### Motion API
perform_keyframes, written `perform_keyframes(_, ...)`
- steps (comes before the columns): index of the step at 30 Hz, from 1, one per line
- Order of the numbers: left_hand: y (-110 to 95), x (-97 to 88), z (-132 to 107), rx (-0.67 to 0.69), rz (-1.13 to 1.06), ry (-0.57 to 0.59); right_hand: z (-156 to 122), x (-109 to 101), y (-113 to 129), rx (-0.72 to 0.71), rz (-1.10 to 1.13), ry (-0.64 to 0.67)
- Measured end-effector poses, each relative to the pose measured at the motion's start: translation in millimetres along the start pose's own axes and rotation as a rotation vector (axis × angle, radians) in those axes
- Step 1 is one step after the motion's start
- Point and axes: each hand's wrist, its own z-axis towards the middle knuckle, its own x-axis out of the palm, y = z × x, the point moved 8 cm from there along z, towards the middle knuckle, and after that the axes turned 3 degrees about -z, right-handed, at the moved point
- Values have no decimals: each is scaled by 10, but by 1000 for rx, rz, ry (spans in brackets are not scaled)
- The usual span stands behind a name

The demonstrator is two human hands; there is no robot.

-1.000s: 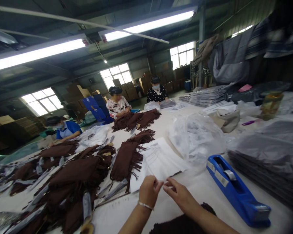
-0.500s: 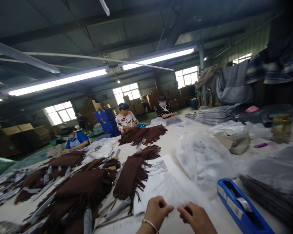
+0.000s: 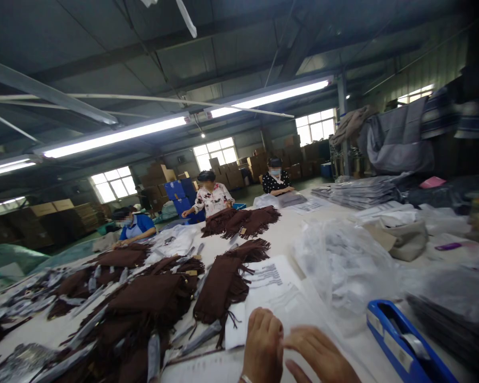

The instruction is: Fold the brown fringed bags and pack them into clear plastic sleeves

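My left hand [image 3: 263,343] is raised at the bottom middle, its fingers curled closed; whatever is inside them is hidden. Beside it, my right hand [image 3: 317,354] is slightly blurred, fingers stretched and thumb apart, the fingertips close to the left hand. Beneath both lies a clear plastic bag [image 3: 289,306] over white printed paper [image 3: 271,274]. A folded brown fringed scarf [image 3: 217,290] lies just left of the paper. To the right of my hands stands a blue tape dispenser [image 3: 395,340] with a roll of clear tape.
Stacked brown scarves [image 3: 143,298] cover the left of the table. A bulging bag of white pieces [image 3: 339,266] sits right of centre, with a grey fabric pouch [image 3: 409,239] behind it. Folded bagged goods [image 3: 355,191] are piled farther back. Three people work across the table.
My left hand has turned and curled tighter, and my right hand has gone from a pinch to stretched fingers. The view has swung a little left. One co-worker's arm now reaches out sideways.
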Motion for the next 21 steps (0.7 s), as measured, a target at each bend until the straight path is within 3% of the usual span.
perform_keyframes(2,-98,75,-50,34,41,17,108,-107,42,-50,-211,-93)
perform_keyframes(4,-105,161,-87,40,107,89,178,-45,-88,4,-331,-66)
perform_keyframes(7,82,222,-127,-40,247,246,169,123,-256,19,-382,10)
perform_keyframes(9,266,128,-162,-112,326,293,117,104,-349,19,-401,1)
perform_keyframes(13,557,-310,-352,-175,398,170,-46,-285,-698,99,-423,-104)
perform_keyframes(16,752,-526,-707,-273,360,66,-258,-584,-983,171,-385,-212)
perform_keyframes(19,904,-529,-1131,-484,175,-27,-502,-660,-1168,298,-247,-304)
perform_keyframes(21,991,-402,-1358,-713,-69,-75,-649,-600,-1293,461,-37,-376)
